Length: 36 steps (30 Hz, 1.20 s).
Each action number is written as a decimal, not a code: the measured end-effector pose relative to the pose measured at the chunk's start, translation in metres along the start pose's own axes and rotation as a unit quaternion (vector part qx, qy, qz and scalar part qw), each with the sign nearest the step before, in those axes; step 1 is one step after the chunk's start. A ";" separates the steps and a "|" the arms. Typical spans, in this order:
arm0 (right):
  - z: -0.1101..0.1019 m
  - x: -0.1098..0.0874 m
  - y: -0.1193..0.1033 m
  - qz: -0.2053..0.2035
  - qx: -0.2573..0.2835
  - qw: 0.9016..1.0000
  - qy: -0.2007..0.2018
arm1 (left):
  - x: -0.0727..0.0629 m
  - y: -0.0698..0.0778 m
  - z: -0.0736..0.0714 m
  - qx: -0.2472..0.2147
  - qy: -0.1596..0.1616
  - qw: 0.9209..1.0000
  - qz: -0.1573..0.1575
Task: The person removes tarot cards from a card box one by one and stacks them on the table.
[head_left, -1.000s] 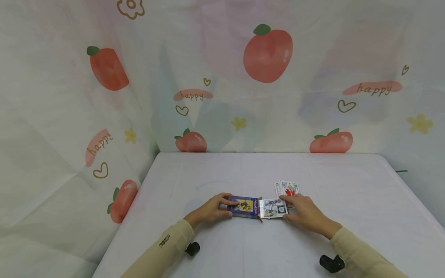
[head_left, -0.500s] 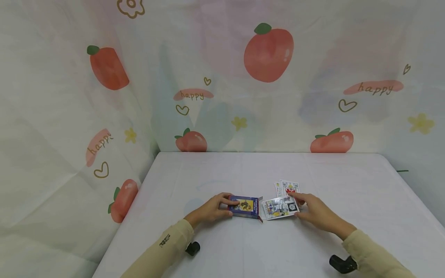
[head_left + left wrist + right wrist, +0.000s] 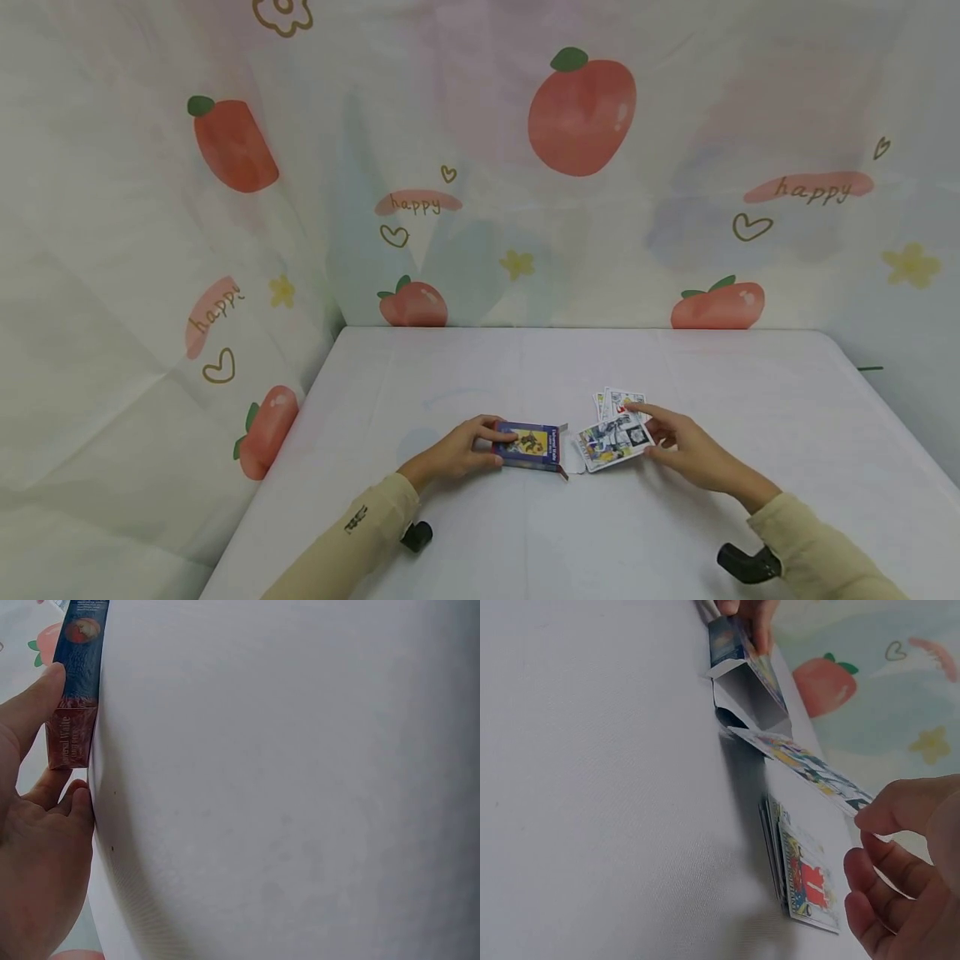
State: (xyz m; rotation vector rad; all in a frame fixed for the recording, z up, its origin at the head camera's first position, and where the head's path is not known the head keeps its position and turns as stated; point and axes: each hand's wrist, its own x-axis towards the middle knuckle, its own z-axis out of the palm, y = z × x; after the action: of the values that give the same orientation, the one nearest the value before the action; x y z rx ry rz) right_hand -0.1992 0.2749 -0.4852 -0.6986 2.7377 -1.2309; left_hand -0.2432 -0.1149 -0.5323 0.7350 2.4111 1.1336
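A blue tarot card box (image 3: 528, 446) with a yellow picture lies on the white table, its end flap open to the right. My left hand (image 3: 459, 451) grips its left end, thumb on one side and fingers on the other in the left wrist view. A tarot card (image 3: 613, 442), tilted above the table, is pinched at its right end by thumb and forefinger of my right hand (image 3: 693, 457). Below that hand, in the right wrist view, lies a small stack of tarot cards (image 3: 808, 889) with a red figure on top. The open mouth of the box (image 3: 754, 697) shows a hollow inside.
White cloth covers the table (image 3: 480, 533). Behind and to the left hangs a backdrop (image 3: 480, 125) printed with red fruit. Black wrist camera pieces (image 3: 750, 565) sit under both forearms.
My right hand has drawn the card out of the box mouth, then moved right and tilted it up over the stack's near side. The left hand and box have stayed put.
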 end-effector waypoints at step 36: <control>-0.011 0.001 -0.006 0.083 0.062 0.993 0.051 | -0.001 0.001 0.001 0.003 0.005 1.000 -0.009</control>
State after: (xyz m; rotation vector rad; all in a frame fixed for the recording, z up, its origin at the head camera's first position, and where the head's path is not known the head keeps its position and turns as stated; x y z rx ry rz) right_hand -0.2007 0.2784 -0.4732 -0.3988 2.7040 -1.4183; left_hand -0.2418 -0.1141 -0.5322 0.7103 2.4264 1.1263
